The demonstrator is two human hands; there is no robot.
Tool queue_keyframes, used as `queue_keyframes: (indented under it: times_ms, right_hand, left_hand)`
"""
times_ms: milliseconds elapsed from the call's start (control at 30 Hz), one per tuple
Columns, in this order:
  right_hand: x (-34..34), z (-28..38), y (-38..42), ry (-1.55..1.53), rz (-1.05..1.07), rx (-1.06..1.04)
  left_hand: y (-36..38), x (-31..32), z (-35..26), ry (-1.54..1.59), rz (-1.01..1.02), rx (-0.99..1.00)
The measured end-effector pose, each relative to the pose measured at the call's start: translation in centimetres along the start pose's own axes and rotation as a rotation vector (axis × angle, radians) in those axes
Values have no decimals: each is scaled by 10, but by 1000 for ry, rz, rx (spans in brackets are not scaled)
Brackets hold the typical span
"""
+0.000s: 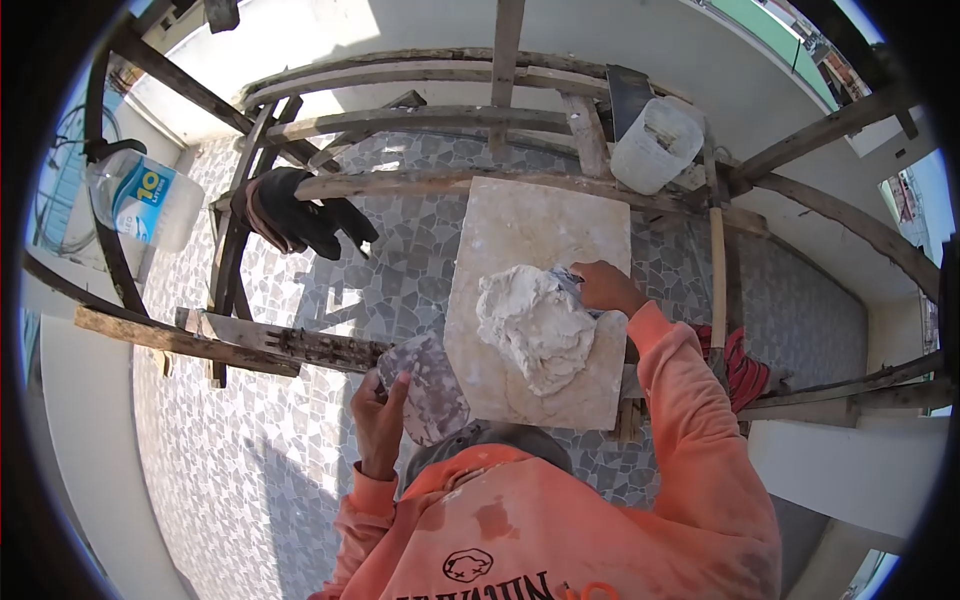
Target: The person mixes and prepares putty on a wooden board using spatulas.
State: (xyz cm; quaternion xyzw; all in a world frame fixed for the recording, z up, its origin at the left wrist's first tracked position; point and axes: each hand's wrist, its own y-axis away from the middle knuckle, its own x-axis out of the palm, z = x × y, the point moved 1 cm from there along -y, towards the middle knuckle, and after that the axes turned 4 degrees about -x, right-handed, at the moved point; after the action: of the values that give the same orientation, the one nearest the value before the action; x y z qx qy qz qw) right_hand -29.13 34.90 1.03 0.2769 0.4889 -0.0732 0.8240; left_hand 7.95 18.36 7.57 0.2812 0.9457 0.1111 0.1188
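My right hand (pixel 607 287) grips a small metal blade (pixel 568 280) whose tip is pushed into a mound of white plaster (pixel 535 325). The plaster lies on a beige tile board (pixel 520 225) resting flat on wooden scaffold poles. My left hand (pixel 380 420) holds a grey, plaster-smeared flat tool (pixel 428 385) by its edge, just left of the board's near corner. Both arms are in orange sleeves.
A white plastic bucket (pixel 655 145) stands on the poles beyond the board. Dark cloth (pixel 300 215) hangs over a pole at left, near a clear water jug (pixel 145 200) with a blue label. A nailed wooden plank (pixel 240 340) crosses at left. A patterned tiled floor (pixel 250 480) lies far below.
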Motion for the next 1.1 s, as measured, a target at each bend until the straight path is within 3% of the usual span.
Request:
queue_keyframes:
  times_ms: [333, 400, 567, 667, 733, 833, 867, 900, 933, 1100]
  right_hand:
    - [69, 72, 45, 396, -179, -102]
    - [64, 76, 53, 414, -113, -77]
    - [-6, 58, 42, 211, -187, -5]
    - [-42, 30, 5, 173, -186, 98]
    - [-53, 6, -31, 37, -183, 34]
    - [-34, -49, -99, 146, -119, -127]
    - [-29, -53, -120, -9, -107, -102]
    - [-26, -52, -138, -163, -99, -74]
    - [-10, -33, -178, -107, -1, -207]
    - [11, 10, -197, 144, 201, -411]
  left_hand:
    - [-17, -22, 7, 16, 52, 23]
    - [-18, -25, 8, 9, 35, 21]
    - [-21, -41, 30, -8, -41, 21]
    - [-11, -36, 17, 41, -102, -14]
    - [-5, -38, 20, 53, -139, -28]
    - [5, -47, 27, 16, -209, -40]
    - [11, -49, 28, 14, -235, -42]
    - [16, -51, 26, 28, -261, -38]
    - [24, -50, 23, 35, -286, -48]
    - [37, -48, 20, 3, -391, -88]
